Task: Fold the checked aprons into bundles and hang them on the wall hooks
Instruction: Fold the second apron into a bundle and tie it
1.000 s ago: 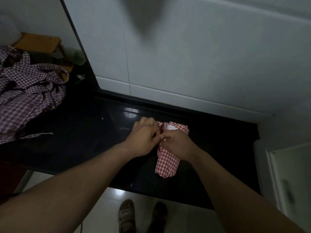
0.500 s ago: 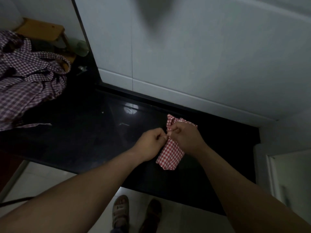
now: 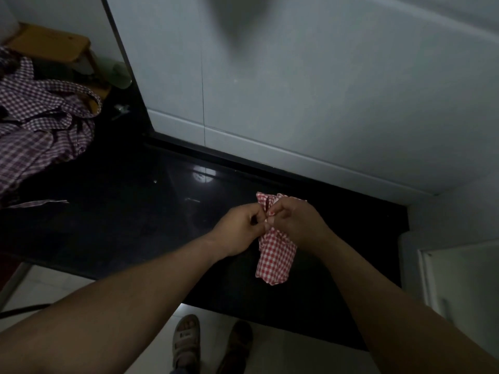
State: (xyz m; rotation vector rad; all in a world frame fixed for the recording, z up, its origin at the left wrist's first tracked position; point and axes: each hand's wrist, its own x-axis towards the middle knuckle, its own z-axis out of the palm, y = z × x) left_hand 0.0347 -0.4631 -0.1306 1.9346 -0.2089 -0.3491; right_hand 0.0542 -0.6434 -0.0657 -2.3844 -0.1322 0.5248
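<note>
Both hands meet at the neck of the red checked apron (image 3: pixel 275 260), rolled into a bundle; my right hand (image 3: pixel 294 222) curls over its upper part, fingers closed round the cloth, while my left hand (image 3: pixel 237 229) pinches at the same spot with thumb and bent fingers, knuckle to knuckle with the right; what sits between the left fingertips is too small to name, though I judge it a tie being cinched, which would explain why both grips crowd one point instead of spreading along the roll; the right steadies, the left works.

The bundle lies over the counter (image 3: pixel 121 211) toward its right end, its lower end pointing at the front edge, its ruffled top toward the back edge; whether it rests on the black surface or hangs just above it I cannot tell.

Well apart, at the counter's left end, a heap of purple checked aprons (image 3: pixel 40 125) waits unfolded, one loose strap (image 3: pixel 37 203) trailing toward the front edge; I take them for the next in line. Beyond the heap stands a wooden stool (image 3: pixel 51 45); a white wall panel (image 3: pixel 297 90) rises from the back edge; sandalled feet (image 3: pixel 186 338) stand on pale floor below the front edge.

No hook shows, so hanging is yet to come; a slack knot could let the roll unfurl when lifted.
</note>
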